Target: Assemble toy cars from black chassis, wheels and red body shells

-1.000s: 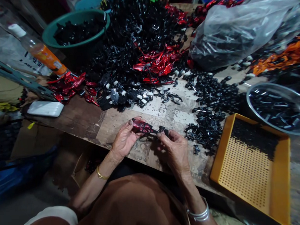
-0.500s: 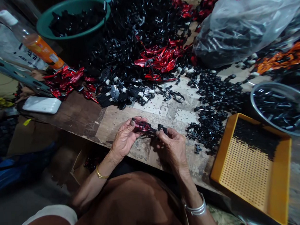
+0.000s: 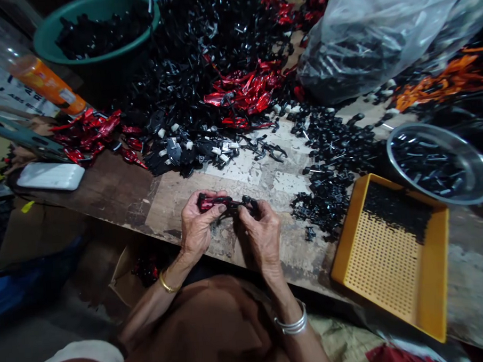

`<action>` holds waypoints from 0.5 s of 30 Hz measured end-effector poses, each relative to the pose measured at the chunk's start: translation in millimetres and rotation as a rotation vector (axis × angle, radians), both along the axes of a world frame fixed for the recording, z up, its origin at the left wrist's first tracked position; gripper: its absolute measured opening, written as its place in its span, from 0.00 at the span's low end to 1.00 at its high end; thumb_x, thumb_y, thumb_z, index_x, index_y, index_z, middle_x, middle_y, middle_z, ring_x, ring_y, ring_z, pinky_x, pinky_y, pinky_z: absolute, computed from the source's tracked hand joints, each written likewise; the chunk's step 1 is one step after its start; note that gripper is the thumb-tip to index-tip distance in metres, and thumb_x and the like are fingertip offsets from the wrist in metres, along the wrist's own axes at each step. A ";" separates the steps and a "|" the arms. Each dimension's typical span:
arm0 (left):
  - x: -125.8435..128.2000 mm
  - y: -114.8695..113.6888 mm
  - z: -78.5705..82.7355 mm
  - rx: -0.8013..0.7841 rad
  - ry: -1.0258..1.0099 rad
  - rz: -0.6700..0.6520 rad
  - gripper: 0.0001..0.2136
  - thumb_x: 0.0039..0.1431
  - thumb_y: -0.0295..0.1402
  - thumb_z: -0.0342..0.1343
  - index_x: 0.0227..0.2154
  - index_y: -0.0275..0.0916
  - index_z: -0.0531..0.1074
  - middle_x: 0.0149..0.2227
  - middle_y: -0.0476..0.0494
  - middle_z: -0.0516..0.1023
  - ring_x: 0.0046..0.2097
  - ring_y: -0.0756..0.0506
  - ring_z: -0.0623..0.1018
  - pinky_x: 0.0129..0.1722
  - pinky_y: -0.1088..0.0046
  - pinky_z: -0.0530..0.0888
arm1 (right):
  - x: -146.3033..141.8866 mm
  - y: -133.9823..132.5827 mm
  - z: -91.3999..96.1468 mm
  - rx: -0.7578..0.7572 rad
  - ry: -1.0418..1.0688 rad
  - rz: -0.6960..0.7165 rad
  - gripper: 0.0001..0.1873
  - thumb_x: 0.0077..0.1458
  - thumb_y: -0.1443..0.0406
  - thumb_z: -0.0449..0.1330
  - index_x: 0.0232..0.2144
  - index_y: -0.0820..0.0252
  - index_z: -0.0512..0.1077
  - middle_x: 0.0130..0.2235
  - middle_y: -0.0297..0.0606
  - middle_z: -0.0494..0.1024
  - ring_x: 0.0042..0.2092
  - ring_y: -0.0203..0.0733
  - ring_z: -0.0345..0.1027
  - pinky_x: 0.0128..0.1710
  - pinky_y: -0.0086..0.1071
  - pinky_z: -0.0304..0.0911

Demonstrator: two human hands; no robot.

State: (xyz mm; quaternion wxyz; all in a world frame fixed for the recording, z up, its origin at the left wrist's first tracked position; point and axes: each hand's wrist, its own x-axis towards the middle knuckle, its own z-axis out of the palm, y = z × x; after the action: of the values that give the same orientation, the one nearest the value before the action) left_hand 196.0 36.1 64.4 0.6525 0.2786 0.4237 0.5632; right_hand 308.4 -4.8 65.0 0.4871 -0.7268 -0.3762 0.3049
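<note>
Hands have closed in toward each other since the earlier frame, and the work has drawn nearer the left hand. Inspection finds a red-and-black plastic part (image 3: 222,203) held off-centre above a worn wooden workbench (image 3: 106,192). The left hand (image 3: 197,225) is clenched around the part's red end, its fingers curled over the top. The right hand (image 3: 262,236) grasps the black end, its fingertips (image 3: 248,210) pinching it; the exact grip is partly hidden.

All other locations are recorded relative to the held part. Directly beyond it lies a mound of black and red plastic pieces (image 3: 204,60), with a green basin (image 3: 100,51) of black pieces further back and to the left. A bottle with an orange label (image 3: 41,83) and a white block (image 3: 51,176) sit to the left. To the right are scattered black parts (image 3: 329,166), then a yellow perforated tray (image 3: 383,265) partly filled with black pieces. A steel bowl (image 3: 446,201) stands beyond the tray, and a clear plastic bag (image 3: 359,48) of black pieces lies further back.
</note>
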 end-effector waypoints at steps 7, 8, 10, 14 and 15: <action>3.2 -10.3 -2.1 0.203 0.048 0.099 0.14 0.40 0.25 0.69 0.27 0.39 0.69 0.31 0.49 0.82 0.38 0.46 0.81 0.43 0.68 0.77 | -5.8 -10.2 -1.6 0.149 -0.174 -0.085 0.12 0.53 0.56 0.60 0.30 0.59 0.69 0.24 0.31 0.72 0.25 0.34 0.64 0.28 0.29 0.62; 3.4 -10.8 -2.0 0.219 0.061 0.109 0.14 0.40 0.26 0.69 0.27 0.39 0.68 0.31 0.49 0.82 0.38 0.46 0.81 0.44 0.67 0.77 | -7.1 -9.9 -2.0 0.168 -0.156 -0.104 0.12 0.53 0.56 0.61 0.32 0.59 0.69 0.25 0.31 0.72 0.25 0.34 0.65 0.28 0.29 0.62; 3.7 -10.9 -2.2 0.240 0.078 0.120 0.15 0.40 0.27 0.69 0.27 0.39 0.68 0.30 0.49 0.81 0.39 0.45 0.81 0.45 0.65 0.77 | -9.2 -8.4 -2.6 0.202 -0.077 -0.131 0.14 0.51 0.57 0.62 0.36 0.58 0.67 0.26 0.30 0.73 0.26 0.34 0.67 0.27 0.28 0.64; 1.9 -9.0 -2.7 0.267 0.083 0.124 0.16 0.38 0.28 0.70 0.26 0.39 0.67 0.29 0.50 0.81 0.38 0.45 0.81 0.45 0.64 0.77 | -8.6 -6.7 -2.4 0.234 0.025 -0.098 0.16 0.51 0.59 0.63 0.40 0.58 0.66 0.30 0.32 0.75 0.28 0.35 0.69 0.27 0.27 0.66; 0.8 -8.3 -2.4 0.271 0.077 0.120 0.16 0.37 0.28 0.71 0.26 0.39 0.67 0.28 0.50 0.80 0.37 0.45 0.81 0.44 0.63 0.77 | -7.1 -7.0 -2.2 0.230 -0.002 -0.069 0.14 0.51 0.59 0.62 0.39 0.58 0.67 0.30 0.33 0.75 0.29 0.35 0.69 0.28 0.28 0.66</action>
State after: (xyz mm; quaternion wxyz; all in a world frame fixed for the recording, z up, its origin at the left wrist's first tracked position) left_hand 196.7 27.7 62.0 0.5573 0.3597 0.3846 0.6420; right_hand 301.3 -11.8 62.9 0.5772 -0.6790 -0.3839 0.2418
